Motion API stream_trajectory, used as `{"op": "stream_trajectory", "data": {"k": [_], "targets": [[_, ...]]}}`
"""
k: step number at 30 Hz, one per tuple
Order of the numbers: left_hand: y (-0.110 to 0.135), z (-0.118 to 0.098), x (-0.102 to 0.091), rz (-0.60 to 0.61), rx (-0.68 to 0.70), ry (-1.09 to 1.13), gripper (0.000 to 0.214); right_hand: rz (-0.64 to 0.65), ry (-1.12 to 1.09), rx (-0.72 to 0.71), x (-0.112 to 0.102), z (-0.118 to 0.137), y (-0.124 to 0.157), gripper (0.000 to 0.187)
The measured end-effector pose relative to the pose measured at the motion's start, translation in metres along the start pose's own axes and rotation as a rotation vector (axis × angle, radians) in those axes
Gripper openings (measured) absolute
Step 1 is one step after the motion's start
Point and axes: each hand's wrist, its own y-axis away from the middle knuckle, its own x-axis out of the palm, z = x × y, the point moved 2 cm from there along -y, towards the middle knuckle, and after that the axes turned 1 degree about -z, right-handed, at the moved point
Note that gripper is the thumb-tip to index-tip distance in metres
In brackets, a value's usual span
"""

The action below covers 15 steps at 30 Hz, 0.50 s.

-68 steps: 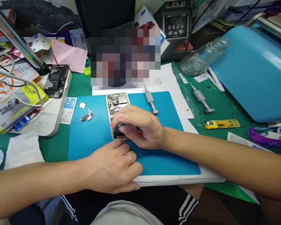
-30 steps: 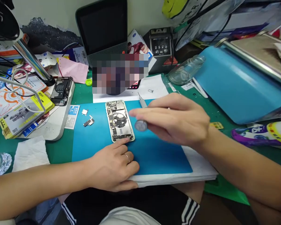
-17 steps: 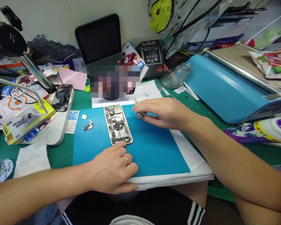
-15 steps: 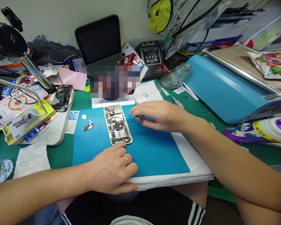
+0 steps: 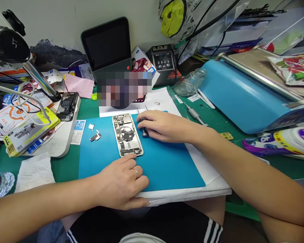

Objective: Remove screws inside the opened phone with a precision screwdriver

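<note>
An opened phone lies on a blue mat, its inner boards and a round dark coil showing. My left hand rests below it with fingertips at the phone's bottom edge and the thumb apart, not wrapped round it. Right of the phone, the fingers of my right hand are closed round a small dark-ended screwdriver. A second thin metal tip shows just beyond that hand; its handle is hidden. To the phone's left lie a small metal plate and a small circuit board piece.
Another opened phone sits on a white slab at left, beside a yellow battery box. A grey-handled tool, a glass jar and a blue machine are at right. A dark screen stands behind.
My right hand has shifted slightly left towards the phone. A dark tool end now shows under its fingers instead of a silvery one, and a second tip is visible. My left hand stays put.
</note>
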Motion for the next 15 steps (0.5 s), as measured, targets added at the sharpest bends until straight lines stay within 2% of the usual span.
{"op": "stream_trajectory", "data": {"k": [3, 5, 7, 10, 12, 15], "targets": [[-0.001, 0.000, 0.000, 0.005, 0.007, -0.003, 0.041, -0.088, 0.032, 0.036, -0.003, -0.002, 0.000, 0.023], [0.000, 0.000, 0.001, 0.009, 0.011, -0.005, 0.041, -0.108, 0.072, 0.128, -0.007, -0.006, 0.001, 0.024], [0.000, 0.000, 0.001, 0.013, 0.015, -0.008, 0.040, -0.073, 0.103, 0.282, -0.011, -0.010, 0.003, 0.024], [0.001, 0.000, 0.000, 0.020, 0.023, -0.013, 0.040, 0.056, 0.055, 0.489, -0.014, -0.015, 0.005, 0.023], [0.001, 0.000, 0.000, 0.025, 0.026, -0.015, 0.039, 0.118, -0.012, 0.555, -0.014, -0.016, 0.005, 0.026], [0.001, -0.001, 0.000, 0.035, 0.027, -0.022, 0.039, 0.125, -0.061, 0.606, -0.013, -0.015, 0.004, 0.028]]}}
